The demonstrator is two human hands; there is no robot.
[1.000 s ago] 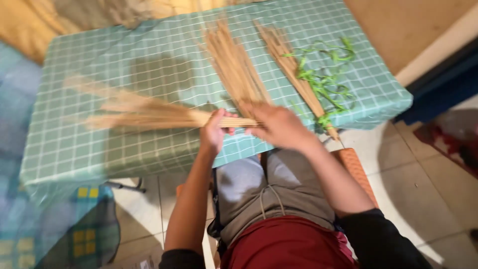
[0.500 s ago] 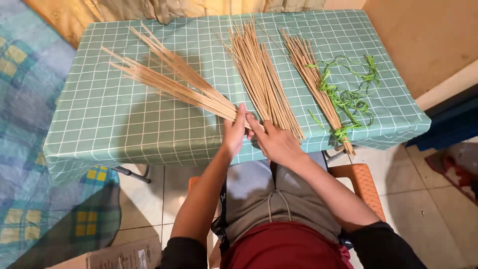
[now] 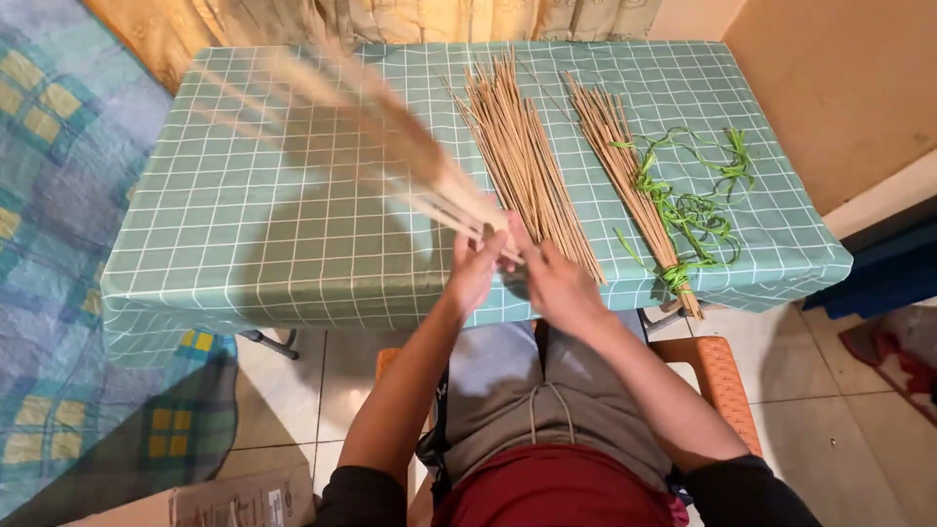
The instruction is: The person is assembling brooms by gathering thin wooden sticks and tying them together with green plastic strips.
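Both hands meet at the table's near edge. My left hand (image 3: 475, 270) and my right hand (image 3: 549, 276) are closed around the lower end of a bundle of thin tan sticks (image 3: 390, 146), which fans out up and to the left and is blurred by motion. A loose pile of the same sticks (image 3: 522, 156) lies flat on the table just behind my hands. Farther right lies another stick bundle (image 3: 625, 181), tied near its lower end with green ribbon (image 3: 698, 210).
The table has a green checked cloth (image 3: 244, 244). I sit on an orange stool (image 3: 717, 376). A curtain (image 3: 390, 20) hangs behind the table. A blue patterned mat (image 3: 59, 244) lies on the left, and a cardboard box (image 3: 224, 500) sits on the tiled floor.
The held bundle has swung from pointing left across the table to pointing up and left. Both hands have stayed gripping its lower end.
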